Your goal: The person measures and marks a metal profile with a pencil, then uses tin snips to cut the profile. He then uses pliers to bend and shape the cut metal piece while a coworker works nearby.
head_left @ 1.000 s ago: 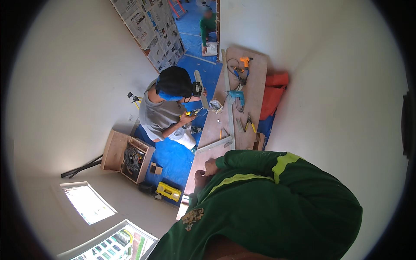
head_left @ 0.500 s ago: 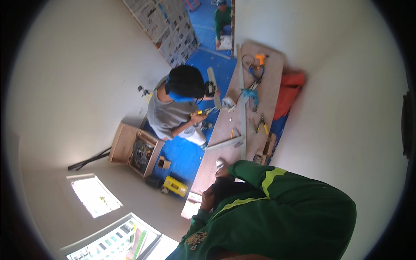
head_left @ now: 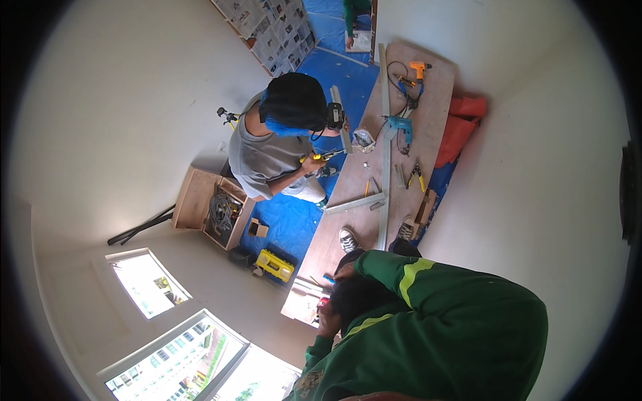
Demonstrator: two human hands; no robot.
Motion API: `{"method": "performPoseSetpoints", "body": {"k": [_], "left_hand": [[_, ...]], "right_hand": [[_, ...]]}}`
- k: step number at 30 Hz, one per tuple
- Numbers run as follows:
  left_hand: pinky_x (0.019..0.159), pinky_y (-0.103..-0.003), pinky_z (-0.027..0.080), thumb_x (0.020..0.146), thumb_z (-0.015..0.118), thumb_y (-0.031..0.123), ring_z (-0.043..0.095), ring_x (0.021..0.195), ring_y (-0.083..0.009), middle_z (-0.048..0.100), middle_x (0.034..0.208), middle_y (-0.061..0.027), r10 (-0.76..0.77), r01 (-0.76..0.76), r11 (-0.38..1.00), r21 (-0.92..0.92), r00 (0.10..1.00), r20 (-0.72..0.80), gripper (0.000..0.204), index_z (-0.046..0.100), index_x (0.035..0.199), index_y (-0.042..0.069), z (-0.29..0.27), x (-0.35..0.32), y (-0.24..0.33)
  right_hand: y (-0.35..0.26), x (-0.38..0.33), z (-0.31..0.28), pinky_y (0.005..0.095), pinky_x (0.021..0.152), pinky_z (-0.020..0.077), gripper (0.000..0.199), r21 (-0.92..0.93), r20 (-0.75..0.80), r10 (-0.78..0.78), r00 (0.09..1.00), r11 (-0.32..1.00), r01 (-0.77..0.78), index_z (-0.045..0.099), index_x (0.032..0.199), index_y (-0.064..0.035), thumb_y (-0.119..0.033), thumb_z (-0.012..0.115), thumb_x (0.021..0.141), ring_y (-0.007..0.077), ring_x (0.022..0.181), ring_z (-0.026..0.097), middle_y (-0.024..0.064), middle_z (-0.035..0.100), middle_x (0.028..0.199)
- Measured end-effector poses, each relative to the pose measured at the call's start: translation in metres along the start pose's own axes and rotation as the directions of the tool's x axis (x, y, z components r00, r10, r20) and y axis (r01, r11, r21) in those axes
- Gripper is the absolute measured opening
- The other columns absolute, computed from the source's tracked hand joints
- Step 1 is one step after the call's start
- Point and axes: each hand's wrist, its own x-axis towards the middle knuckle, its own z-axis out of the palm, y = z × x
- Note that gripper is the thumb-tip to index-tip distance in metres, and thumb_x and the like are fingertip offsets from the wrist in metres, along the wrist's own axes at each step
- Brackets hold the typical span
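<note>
Both my hands are low in the view, close together by my dark-clothed legs, at the near end of the long wooden board. My left hand is closed around a small red thing, too small to name. From my right hand a slim blue thing sticks out; its fingers are curled and partly hidden. Beside them lies a white sheet or panel with a thin yellowish stick on it. My sneakers rest on the board.
On the board lie metal profiles, a teal drill, an orange tool and yellow-handled pliers. A co-worker holds yellow-handled snips at a metal profile. A wooden toolbox and yellow case stand left.
The view has shifted, so the board sits higher and further right. My right hand has moved back from beside the shoe. The red and blue things and my second sneaker now show.
</note>
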Motion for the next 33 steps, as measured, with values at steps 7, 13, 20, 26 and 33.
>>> {"method": "performPoseSetpoints", "body": {"k": [7, 13, 20, 26, 33], "left_hand": [[0.085, -0.053, 0.057, 0.091, 0.059, 0.006, 0.068, 0.108, -0.0519, 0.070, 0.118, -0.0304, -0.047, 0.051, 0.989, 0.142, 0.998, -0.035, 0.033, 0.069, 0.121, 0.000, 0.027, 0.013, -0.009], [0.083, -0.059, 0.054, 0.084, 0.058, 0.003, 0.066, 0.100, -0.0536, 0.069, 0.107, -0.0320, 0.055, -0.058, 0.958, 0.281, 0.998, 0.019, 0.027, 0.067, 0.108, -0.003, 0.031, 0.025, -0.034], [0.080, -0.060, 0.053, 0.079, 0.060, 0.003, 0.066, 0.090, -0.0534, 0.068, 0.095, -0.0309, 0.082, -0.148, 0.848, 0.509, 0.985, 0.149, 0.023, 0.067, 0.100, -0.003, 0.034, 0.024, -0.045], [0.081, -0.060, 0.053, 0.081, 0.059, 0.004, 0.067, 0.092, -0.0520, 0.069, 0.092, -0.0304, -0.023, -0.070, 0.911, 0.408, 0.976, 0.219, 0.019, 0.068, 0.096, -0.002, 0.029, 0.033, -0.030], [0.080, -0.060, 0.053, 0.083, 0.060, 0.006, 0.068, 0.090, -0.0523, 0.070, 0.089, -0.0299, 0.126, -0.269, 0.906, 0.326, 0.908, 0.399, 0.017, 0.068, 0.094, -0.003, 0.034, 0.058, -0.045]], "right_hand": [[0.024, -0.026, 0.012, 0.0439, 0.115, 0.0452, 0.042, 0.018, 0.052, -0.052, 0.997, 0.999, 0.051, 0.069, 0.141, -0.0118, -0.033, 0.052, 0.109, 0.0306, 0.133, 0.064, 0.0174, 0.068, 0.143], [0.015, -0.048, 0.008, 0.0437, 0.111, 0.0475, 0.040, 0.005, -0.015, 0.015, 1.000, 1.000, -0.015, 0.072, 0.137, -0.0114, -0.032, 0.058, 0.106, 0.0296, 0.127, 0.068, 0.0158, 0.071, 0.139], [0.003, -0.070, 0.002, 0.0469, 0.115, 0.0452, 0.043, -0.068, 0.113, 0.089, 0.990, 0.994, -0.082, 0.073, 0.136, -0.0110, -0.036, 0.054, 0.106, 0.0321, 0.130, 0.066, 0.0165, 0.071, 0.139], [0.006, -0.069, 0.014, 0.0485, 0.116, 0.0441, 0.049, -0.097, 0.078, 0.102, 0.992, 0.991, -0.094, 0.073, 0.136, -0.0099, -0.043, 0.052, 0.106, 0.0339, 0.132, 0.065, 0.0166, 0.071, 0.139], [0.011, -0.074, 0.019, 0.0492, 0.116, 0.0440, 0.057, 0.142, -0.094, 0.377, 0.922, 0.921, -0.362, 0.072, 0.136, -0.0090, -0.052, 0.052, 0.105, 0.0351, 0.131, 0.065, 0.0167, 0.071, 0.139]]}}
